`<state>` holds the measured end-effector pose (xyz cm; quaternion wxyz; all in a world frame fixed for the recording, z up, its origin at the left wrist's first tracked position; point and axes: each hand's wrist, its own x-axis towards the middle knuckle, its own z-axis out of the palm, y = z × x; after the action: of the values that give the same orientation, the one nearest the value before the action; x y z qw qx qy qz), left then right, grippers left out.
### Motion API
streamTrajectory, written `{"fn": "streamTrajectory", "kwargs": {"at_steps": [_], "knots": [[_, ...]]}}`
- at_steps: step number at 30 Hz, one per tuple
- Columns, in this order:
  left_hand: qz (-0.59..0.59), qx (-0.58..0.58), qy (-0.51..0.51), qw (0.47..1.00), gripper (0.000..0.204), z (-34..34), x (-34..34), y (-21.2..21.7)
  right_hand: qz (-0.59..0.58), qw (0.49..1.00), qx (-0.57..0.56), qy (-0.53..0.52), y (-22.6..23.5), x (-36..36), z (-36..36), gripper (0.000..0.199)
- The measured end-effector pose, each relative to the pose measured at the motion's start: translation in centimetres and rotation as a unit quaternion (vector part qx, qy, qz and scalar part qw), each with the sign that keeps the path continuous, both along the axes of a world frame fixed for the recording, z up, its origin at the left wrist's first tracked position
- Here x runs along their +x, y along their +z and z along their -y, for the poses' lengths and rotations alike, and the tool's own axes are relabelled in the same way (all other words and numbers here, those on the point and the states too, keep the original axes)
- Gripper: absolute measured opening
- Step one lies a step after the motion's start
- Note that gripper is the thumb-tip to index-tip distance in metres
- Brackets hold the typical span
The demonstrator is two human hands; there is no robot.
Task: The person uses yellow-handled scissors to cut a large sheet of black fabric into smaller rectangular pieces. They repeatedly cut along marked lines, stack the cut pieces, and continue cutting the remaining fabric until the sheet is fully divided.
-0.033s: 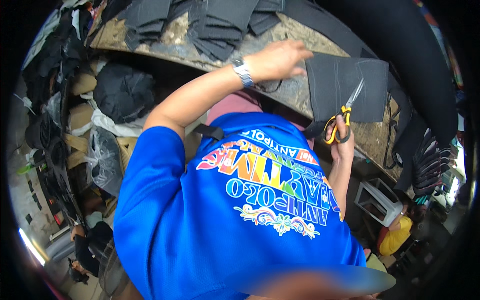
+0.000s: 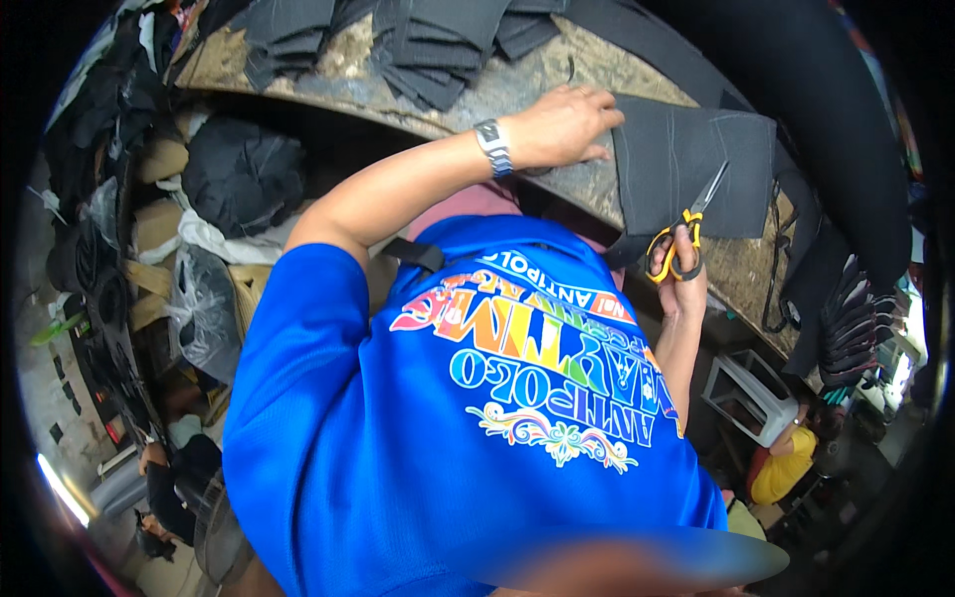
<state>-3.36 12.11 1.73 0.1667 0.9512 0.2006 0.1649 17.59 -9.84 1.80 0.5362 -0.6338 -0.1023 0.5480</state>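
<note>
A dark grey fabric piece (image 2: pixel 647 159) with pale chalk lines lies flat on the worn wooden table. My left hand (image 2: pixel 567 126), a metal watch on its wrist, reaches across the table. Its fingers are apart and the fingertips meet the fabric's left edge; nothing shows in them. In my right hand (image 2: pixel 684 261) are scissors (image 2: pixel 694 214) with yellow and black handles. Their blades point away from me over the fabric and look nearly closed. The fingers wrap round the handles.
Stacks of dark cut fabric (image 2: pixel 438 45) lie along the table's far side. A large black roll (image 2: pixel 796 90) curves past on the right. Below the table's left part are a black bundle (image 2: pixel 244 174) and a clear plastic bag (image 2: pixel 204 308). A grey stool (image 2: pixel 751 398) stands at right, beside a person in yellow (image 2: pixel 784 466).
My left hand has lowered slightly and shifted right to the fabric's edge. The fabric and scissors sit a touch farther right.
</note>
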Motion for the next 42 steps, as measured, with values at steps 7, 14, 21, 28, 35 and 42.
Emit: {"fn": "streamTrajectory", "kwargs": {"at_steps": [7, 14, 21, 28, 35, 42], "knots": [[0.035, 0.043, 0.056, 0.997, 0.065, 3.6, 1.8, -4.2, -0.234, 0.972, 0.008, -0.034, -3.2, 0.0, 2.4, 0.028], [-0.048, 0.090, 0.112, 0.989, 0.073, 4.3, 2.4, -3.8, -0.220, 0.975, -0.026, 0.004, -3.0, -2.3, 1.8, 0.030], [-0.022, 0.112, 0.116, 0.987, 0.070, 4.7, 2.5, -3.8, -0.206, 0.977, -0.048, 0.017, -3.2, -2.2, 1.5, 0.031], [-0.048, 0.059, 0.093, 0.993, 0.056, 4.3, 3.2, -3.8, -0.195, 0.979, -0.062, 0.012, -3.2, -2.3, 1.4, 0.030], [0.185, -0.106, 0.095, 0.972, 0.022, 3.6, 3.2, -4.3, -0.175, 0.983, -0.044, 0.011, -3.5, -2.5, 1.3, 0.035], [0.336, -0.489, 0.147, 0.792, 0.030, 4.8, 4.5, -4.4, -0.160, 0.986, -0.032, 0.022, -3.2, -3.0, 0.6, 0.036]]}}
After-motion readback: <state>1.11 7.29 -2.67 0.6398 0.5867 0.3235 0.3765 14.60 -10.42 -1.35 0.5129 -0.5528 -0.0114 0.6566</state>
